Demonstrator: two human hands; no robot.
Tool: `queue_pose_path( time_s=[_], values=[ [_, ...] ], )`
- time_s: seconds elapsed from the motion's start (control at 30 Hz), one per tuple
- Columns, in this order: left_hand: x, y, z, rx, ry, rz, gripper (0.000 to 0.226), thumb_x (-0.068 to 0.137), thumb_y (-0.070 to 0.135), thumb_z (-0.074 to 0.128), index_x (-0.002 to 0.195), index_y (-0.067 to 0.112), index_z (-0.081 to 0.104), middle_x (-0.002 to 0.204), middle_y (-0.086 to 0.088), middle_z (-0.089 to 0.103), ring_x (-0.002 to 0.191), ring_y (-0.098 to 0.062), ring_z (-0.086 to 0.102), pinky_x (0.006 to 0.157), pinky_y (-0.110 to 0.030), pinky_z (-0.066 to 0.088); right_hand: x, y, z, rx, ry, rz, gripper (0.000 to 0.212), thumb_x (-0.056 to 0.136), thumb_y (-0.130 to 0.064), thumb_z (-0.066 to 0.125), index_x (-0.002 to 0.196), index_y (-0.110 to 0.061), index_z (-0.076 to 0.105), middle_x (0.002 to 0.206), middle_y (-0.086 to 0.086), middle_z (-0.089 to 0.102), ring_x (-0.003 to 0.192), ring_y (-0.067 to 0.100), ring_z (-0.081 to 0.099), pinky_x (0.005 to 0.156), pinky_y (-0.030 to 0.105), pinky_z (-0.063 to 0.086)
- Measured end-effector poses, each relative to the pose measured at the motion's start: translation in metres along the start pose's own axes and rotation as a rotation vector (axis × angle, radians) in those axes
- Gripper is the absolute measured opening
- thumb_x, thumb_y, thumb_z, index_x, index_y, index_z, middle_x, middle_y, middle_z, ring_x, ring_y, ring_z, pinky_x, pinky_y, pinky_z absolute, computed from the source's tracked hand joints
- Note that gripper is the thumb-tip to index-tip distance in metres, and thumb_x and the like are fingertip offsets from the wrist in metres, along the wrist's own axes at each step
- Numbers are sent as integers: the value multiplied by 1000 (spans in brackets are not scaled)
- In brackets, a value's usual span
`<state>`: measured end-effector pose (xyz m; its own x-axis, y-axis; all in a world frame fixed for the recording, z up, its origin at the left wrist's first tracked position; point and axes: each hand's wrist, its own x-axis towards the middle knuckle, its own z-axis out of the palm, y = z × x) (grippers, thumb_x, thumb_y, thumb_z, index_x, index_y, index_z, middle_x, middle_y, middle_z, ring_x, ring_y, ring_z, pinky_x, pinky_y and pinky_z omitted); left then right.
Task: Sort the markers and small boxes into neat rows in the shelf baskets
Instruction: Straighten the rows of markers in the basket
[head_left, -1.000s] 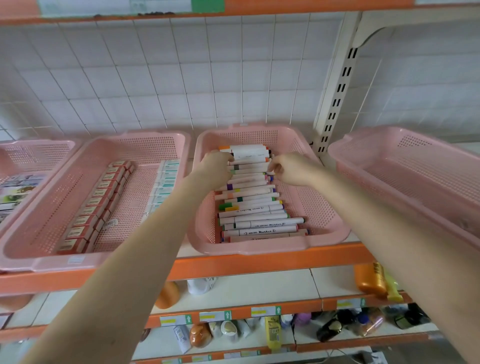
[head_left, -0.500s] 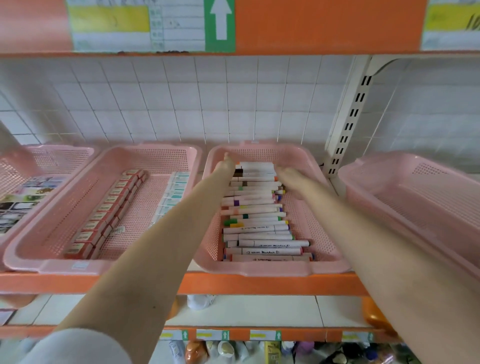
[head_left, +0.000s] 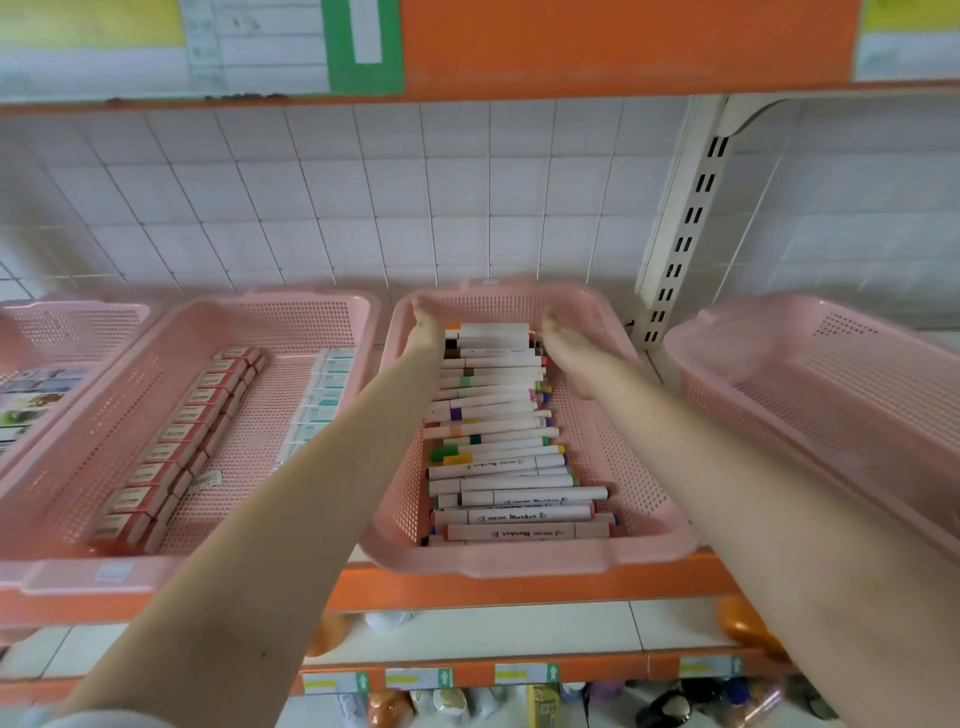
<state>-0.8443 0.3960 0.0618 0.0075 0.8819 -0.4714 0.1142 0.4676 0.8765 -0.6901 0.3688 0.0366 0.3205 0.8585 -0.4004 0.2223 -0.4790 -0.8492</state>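
The markers (head_left: 493, 431) lie crosswise in one stacked row down the middle of the marker basket (head_left: 519, 564), caps to either side, from its front wall to near its back wall. They are judged light, stiff and smooth, so they are likely to roll or slide on one another when nudged. Hold is best taken across the barrel, or the row is squared by pressing flat against the cap ends from both sides at once. The basket itself is thin perforated plastic and is expected to flex if it is lifted by one rim. At the far end of this basket the row is flanked by both hands. The left hand (head_left: 427, 330) is laid along the left cap ends with fingers stretched toward the back wall, and the right hand (head_left: 563, 340) is set likewise against the right ends. Both appear flat, and nothing is seen gripped, though blur hides the fingertips. In the basket (head_left: 78, 571) just left of the marker basket, small boxes (head_left: 171, 447) are ranged in a long row, with a paler row (head_left: 324, 395) beside it. Another pink basket (head_left: 779, 332) is set to the right of the marker basket, beyond a slotted upright (head_left: 685, 223).
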Motion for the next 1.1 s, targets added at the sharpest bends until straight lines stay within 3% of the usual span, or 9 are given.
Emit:
queue_pose_path(
  time_s=[0.13, 0.3, 0.33, 0.4, 0.5, 0.7, 0.83, 0.97, 1.1],
  values=[
    [1, 10, 10, -21, -8, 110, 64, 101, 48, 9, 145, 6, 29, 148, -14, 36, 135, -32, 37, 105, -43, 34, 3, -11, -10, 47, 82, -24, 66, 100, -51, 10, 144, -8, 33, 142, 11, 44, 131, 27, 40, 110, 43, 25],
    [13, 3, 27, 74, 101, 85, 75, 99, 51, 4, 143, -4, 29, 146, -19, 38, 134, -35, 36, 109, -42, 25, 7, -5, 7, -79, 224, -102, 63, 103, -40, 9, 139, 3, 39, 122, 9, 57, 114, 22, 54, 95, 34, 37],
    [15, 1, 29, 105, 102, 92, 76, 99, 51, 4, 141, -5, 32, 143, -20, 41, 131, -35, 39, 108, -42, 28, 8, -3, 11, -112, 214, -125, 62, 103, -39, 9, 143, 2, 33, 124, 9, 54, 117, 19, 50, 99, 34, 35],
    [20, -4, 32, 171, 97, 104, 78, 98, 53, 3, 140, -5, 35, 141, -21, 43, 129, -35, 41, 106, -41, 29, 5, 2, 22, -154, 168, -113, 60, 103, -39, 13, 147, 2, 19, 151, 18, 25, 140, 26, 24, 112, 38, 21],
    [21, -12, 38, 329, 76, 131, 79, 95, 58, 2, 145, 2, 27, 145, -22, 37, 132, -36, 37, 109, -42, 26, 1, 7, 37, -217, 133, -117, 66, 102, -44, 17, 150, -3, -1, 158, 16, -9, 146, 31, 1, 116, 41, 8],
    [30, -17, 39, 481, 69, 136, 73, 97, 57, 12, 150, 6, 11, 152, -23, 20, 137, -38, 26, 112, -48, 20, 1, 15, 37, -149, 190, -130, 58, 104, -28, 24, 150, -6, -2, 154, 27, -3, 142, 45, 6, 114, 50, 14],
    [31, -18, 40, 551, 58, 128, 68, 99, 50, 18, 151, 9, 1, 156, -18, 7, 141, -36, 14, 114, -47, 13, 3, 17, 37, -379, 126, -181, 67, 102, -37, 27, 150, -5, -9, 154, 20, -21, 144, 36, 8, 114, 39, 19],
    [31, -16, 40, 551, 32, 114, 70, 98, 45, 31, 151, 12, -1, 156, -14, 7, 140, -35, 17, 114, -48, 17, 3, 17, 37, -469, 93, -232, 70, 102, -35, 32, 150, -6, -10, 154, 18, -22, 145, 35, 2, 115, 39, 15],
    [25, -25, 39, 635, 38, 194, 74, 93, 27, 43, 150, 13, -1, 155, -10, 7, 138, -34, 18, 113, -45, 19, 5, 13, 36, -428, 114, -222, 73, 99, -28, 41, 150, -5, -6, 156, 17, -16, 144, 34, 9, 115, 38, 19]
  ],
)
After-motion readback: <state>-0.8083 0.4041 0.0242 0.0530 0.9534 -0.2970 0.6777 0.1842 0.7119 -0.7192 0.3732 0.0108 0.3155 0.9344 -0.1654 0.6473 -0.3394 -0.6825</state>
